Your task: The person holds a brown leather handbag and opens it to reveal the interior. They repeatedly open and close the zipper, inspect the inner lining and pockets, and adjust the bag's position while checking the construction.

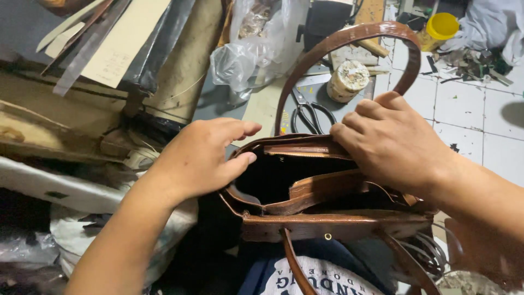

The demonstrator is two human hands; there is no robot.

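A glossy brown handbag rests on my lap with its mouth open, showing a dark inside and a zip edge. Its far handle arches up over the opening. My left hand grips the bag's left end, thumb on the rim. At the far right rim my right hand has its fingers curled over the edge, pulling the opening apart. A second strap hangs down at the near side.
Black scissors lie beyond the bag beside a pale roll of tape. A clear plastic bag and stacked card and leather sheets crowd the left. White floor tiles and a yellow tub are at the right.
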